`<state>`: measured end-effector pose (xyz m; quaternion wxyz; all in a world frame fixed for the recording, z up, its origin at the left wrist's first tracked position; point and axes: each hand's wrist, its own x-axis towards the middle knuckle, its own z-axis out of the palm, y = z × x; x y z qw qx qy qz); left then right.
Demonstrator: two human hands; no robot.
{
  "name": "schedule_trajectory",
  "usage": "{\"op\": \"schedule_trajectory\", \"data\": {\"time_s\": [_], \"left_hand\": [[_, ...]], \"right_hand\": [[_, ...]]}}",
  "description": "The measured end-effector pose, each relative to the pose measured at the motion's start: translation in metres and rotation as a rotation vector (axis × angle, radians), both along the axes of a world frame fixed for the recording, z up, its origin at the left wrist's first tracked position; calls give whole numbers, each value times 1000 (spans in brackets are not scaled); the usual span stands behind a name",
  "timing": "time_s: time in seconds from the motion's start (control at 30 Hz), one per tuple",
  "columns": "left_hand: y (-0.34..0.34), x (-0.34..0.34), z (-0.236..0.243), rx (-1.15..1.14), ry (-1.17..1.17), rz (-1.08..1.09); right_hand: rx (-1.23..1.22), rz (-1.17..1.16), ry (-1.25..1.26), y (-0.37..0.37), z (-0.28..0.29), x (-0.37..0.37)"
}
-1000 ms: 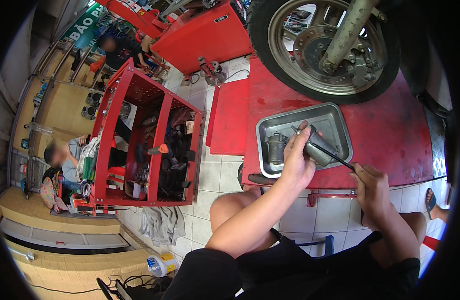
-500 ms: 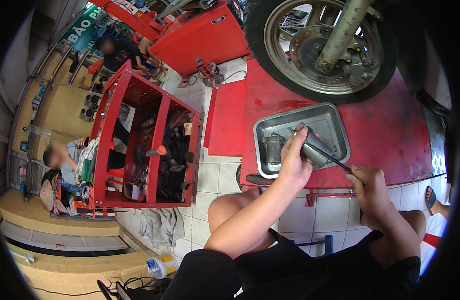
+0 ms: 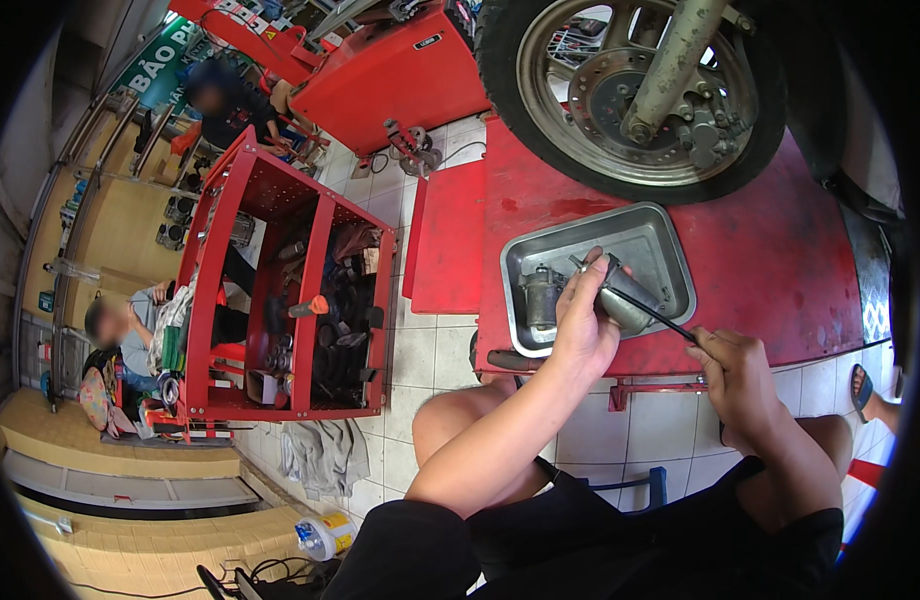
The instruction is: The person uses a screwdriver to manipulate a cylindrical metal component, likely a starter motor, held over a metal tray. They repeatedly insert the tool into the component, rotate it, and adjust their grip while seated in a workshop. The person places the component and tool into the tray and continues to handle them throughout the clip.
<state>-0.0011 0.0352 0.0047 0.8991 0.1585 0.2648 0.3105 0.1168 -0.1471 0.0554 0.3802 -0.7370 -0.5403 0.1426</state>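
My left hand (image 3: pixel 588 325) is closed around a grey cylindrical starter motor (image 3: pixel 628 308), holding it tilted over the near part of a metal tray (image 3: pixel 682 262). My right hand (image 3: pixel 735 368) grips a screwdriver-like tool with a long dark shaft (image 3: pixel 665 320); its handle is hidden in the fist. The shaft runs along the motor up to its end by my left fingers, and I cannot make out exactly where the tip sits. A second metal cylinder (image 3: pixel 542 300), much like the first, stands inside the tray, left of my left hand.
The tray rests on a red lift platform (image 3: pixel 780 265); a motorcycle wheel (image 3: pixel 620 110) stands just beyond it. To the left is a red tool cart (image 3: pixel 320 290) with loaded shelves. Two people sit farther left. At the right edge a sandaled foot (image 3: pixel 865 395) shows.
The view has shifted slightly. Both hands keep their hold on the motor and the tool, with hardly any movement between them.
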Motion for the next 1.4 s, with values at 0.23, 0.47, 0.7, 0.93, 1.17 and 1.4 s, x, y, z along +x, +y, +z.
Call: {"op": "schedule_trajectory", "data": {"time_s": [0.23, 0.47, 0.7, 0.93, 1.17, 1.4], "left_hand": [[0, -1, 5, 10, 0, -3], [0, -2, 2, 13, 3, -2], [0, -1, -2, 1, 12, 5], [1, -2, -5, -1, 8, -6], [0, 1, -2, 0, -5, -12], [0, 1, 8, 44, 5, -14]], "right_hand": [[-233, -15, 512, -1, 3, 2], [-305, -32, 838, 4, 6, 3], [-163, -11, 458, 0, -1, 0], [-74, 49, 219, 3, 7, 0], [-121, 39, 279, -1, 1, 3], [-390, -1, 895, 5, 18, 2]]}}
